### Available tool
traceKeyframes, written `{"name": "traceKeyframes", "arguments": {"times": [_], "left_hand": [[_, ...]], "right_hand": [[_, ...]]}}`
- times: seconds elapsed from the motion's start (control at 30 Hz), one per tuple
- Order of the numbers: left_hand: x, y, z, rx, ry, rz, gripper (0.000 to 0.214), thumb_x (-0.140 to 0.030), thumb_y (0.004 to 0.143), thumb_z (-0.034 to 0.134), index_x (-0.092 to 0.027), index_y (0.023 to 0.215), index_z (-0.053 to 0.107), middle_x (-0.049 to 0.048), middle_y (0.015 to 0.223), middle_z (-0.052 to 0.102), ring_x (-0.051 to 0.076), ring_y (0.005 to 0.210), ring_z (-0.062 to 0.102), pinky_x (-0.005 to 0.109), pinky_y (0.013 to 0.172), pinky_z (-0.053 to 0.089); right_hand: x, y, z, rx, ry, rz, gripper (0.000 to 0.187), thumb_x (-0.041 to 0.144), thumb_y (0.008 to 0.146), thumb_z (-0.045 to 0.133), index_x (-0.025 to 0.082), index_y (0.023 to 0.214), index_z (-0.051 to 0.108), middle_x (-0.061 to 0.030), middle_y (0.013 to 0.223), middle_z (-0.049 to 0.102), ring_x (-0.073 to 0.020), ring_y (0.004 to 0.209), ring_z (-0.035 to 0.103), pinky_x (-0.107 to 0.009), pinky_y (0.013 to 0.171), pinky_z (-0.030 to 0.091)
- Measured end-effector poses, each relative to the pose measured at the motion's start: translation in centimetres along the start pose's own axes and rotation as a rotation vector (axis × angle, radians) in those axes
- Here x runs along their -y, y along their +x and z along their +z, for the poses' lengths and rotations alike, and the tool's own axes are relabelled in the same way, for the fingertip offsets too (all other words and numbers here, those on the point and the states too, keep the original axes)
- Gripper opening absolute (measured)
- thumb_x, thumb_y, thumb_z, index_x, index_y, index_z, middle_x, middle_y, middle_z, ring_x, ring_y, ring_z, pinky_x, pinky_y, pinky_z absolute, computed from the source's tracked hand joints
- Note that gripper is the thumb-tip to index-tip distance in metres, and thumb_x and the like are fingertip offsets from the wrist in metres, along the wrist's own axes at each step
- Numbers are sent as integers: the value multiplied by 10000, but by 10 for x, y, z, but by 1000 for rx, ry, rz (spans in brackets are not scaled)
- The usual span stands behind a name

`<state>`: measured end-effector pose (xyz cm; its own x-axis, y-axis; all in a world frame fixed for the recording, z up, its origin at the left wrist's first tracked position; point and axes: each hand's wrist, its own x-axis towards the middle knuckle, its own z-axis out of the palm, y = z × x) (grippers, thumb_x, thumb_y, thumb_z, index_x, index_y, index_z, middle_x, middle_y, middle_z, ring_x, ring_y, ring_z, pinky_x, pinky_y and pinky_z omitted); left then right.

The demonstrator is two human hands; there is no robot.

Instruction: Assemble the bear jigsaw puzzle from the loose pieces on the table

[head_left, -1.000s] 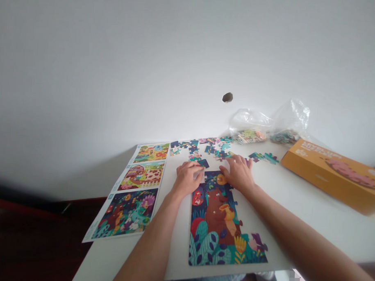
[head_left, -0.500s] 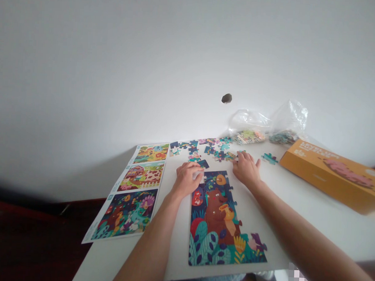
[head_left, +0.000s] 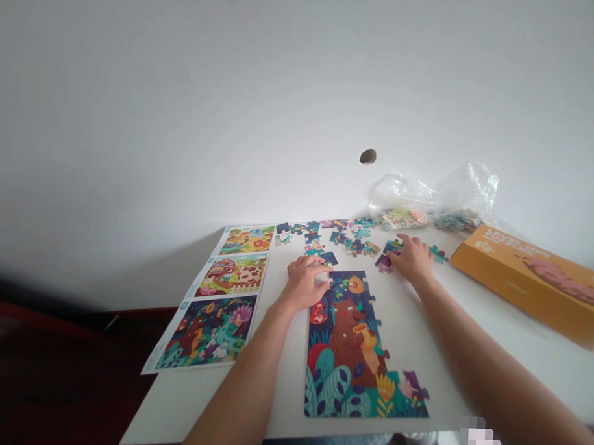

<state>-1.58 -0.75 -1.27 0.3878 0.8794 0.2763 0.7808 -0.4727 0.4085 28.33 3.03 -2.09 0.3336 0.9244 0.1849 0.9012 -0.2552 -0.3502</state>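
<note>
"What's this person got going at that white table (head_left: pixel 281 404) against the wall (head_left: pixel 302 86)?"

"A jigsaw puzzle, by the look of it. There's an orange cardboard box (head_left: pixel 523 282) lying at the far right, and a printed sheet (head_left: pixel 211 297) on the left with three pictures, one above the other."

"And the puzzle itself?"

"The assembled section (head_left: pixel 344 347) lies flat in the middle of the table, just right of that sheet. It shows a brown bear holding a honey pot among big leaves, and its top edge is ragged."

"What's behind it?"

"Two clear plastic bags (head_left: pixel 402 197) with pieces inside, near the box. Loose puzzle pieces (head_left: pixel 326 233) are scattered between those bags and the bear."

"Hands?"

"The left hand (head_left: pixel 303 284) sits at the puzzle's upper left corner, fingers curled over. I can't tell if it has hold of anything. The right hand (head_left: pixel 411 259) is spread open, well up from the bear, with its fingers (head_left: pixel 403 240) over a few loose pieces. A dark purple piece (head_left: pixel 384 263) lies just beside its heel, and it isn't gripping anything that I can see."
</note>
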Motion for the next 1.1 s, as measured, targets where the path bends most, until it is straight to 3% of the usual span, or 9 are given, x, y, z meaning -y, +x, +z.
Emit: {"name": "traceKeyframes", "arguments": {"times": [0.2, 0.3, 0.4, 0.47, 0.53, 0.77, 0.87, 0.97, 1.1], "left_hand": [[-1, 0, -1, 2, -15, 28, 284, -245, 802, 650, -324, 1063, 730, 5, 1232, 634, 254, 1215, 520, 468, 1074, 371], [-1, 0, -1, -9, -18, 43, 256, -270, 818, 646, -319, 1053, 737, 7, 1238, 637, 259, 1212, 521, 468, 1071, 379], [-2, 1, 0, -33, -10, 43, 247, -281, 828, 644, -306, 1054, 740, 18, 1265, 628, 266, 1230, 513, 468, 1079, 379], [-2, 1, 1, -40, 0, 30, 247, -282, 835, 641, -304, 1061, 736, 18, 1277, 625, 265, 1240, 511, 465, 1081, 383], [0, 2, 3, -60, 16, -2, 245, -290, 848, 629, -305, 1071, 729, 16, 1279, 626, 258, 1241, 514, 459, 1080, 388], [5, 2, 8, -170, 97, -110, 255, -301, 875, 591, -283, 1093, 721, 43, 1219, 647, 246, 1191, 546, 436, 1054, 414], [3, 1, 6, -153, 123, -88, 316, -333, 882, 596, -327, 1185, 687, 36, 1357, 571, 272, 1270, 490, 466, 1064, 400], [0, 1, 5, -99, 143, -70, 287, -364, 896, 585, -381, 1161, 693, -3, 1458, 491, 297, 1326, 436, 512, 1055, 390], [1, 1, 7, -124, 143, -145, 260, -381, 897, 582, -339, 1118, 713, 29, 1379, 566, 286, 1292, 472, 513, 1051, 396]], "right_hand": [[2, -4, 3, -45, 36, -50, 491, 345, 821, 590, 232, 1299, 600, -159, 1181, 592, -365, 1145, 520, -524, 965, 382], [8, -9, 3, -87, 36, -116, 423, 249, 842, 532, 223, 1248, 646, -160, 1287, 563, -363, 1195, 495, -548, 995, 370], [18, -16, 3, -39, 81, -388, 409, 314, 914, 493, 256, 1303, 608, -109, 1483, 444, -353, 1349, 375, -568, 1064, 321], [26, -22, 4, 87, 96, -616, 428, 440, 955, 463, 314, 1352, 561, -64, 1536, 393, -361, 1417, 279, -633, 1081, 268], [32, -27, 5, 201, 96, -727, 440, 516, 966, 435, 350, 1357, 550, -50, 1519, 424, -372, 1419, 277, -704, 1065, 224], [33, -28, -1, 68, 74, -507, 304, 443, 967, 466, 272, 1076, 694, -93, 1266, 627, -320, 1219, 514, -734, 1058, 198], [33, -28, -1, 87, 66, -557, 389, 476, 978, 432, 274, 1249, 625, -104, 1413, 530, -354, 1348, 395, -716, 1070, 207], [37, -32, 1, 212, 65, -709, 494, 537, 1000, 325, 317, 1412, 487, -68, 1540, 391, -382, 1441, 239, -734, 1070, 183], [41, -34, 3, 243, 61, -693, 484, 526, 1015, 262, 320, 1341, 555, -70, 1464, 489, -374, 1410, 298, -744, 1079, 142]]}}
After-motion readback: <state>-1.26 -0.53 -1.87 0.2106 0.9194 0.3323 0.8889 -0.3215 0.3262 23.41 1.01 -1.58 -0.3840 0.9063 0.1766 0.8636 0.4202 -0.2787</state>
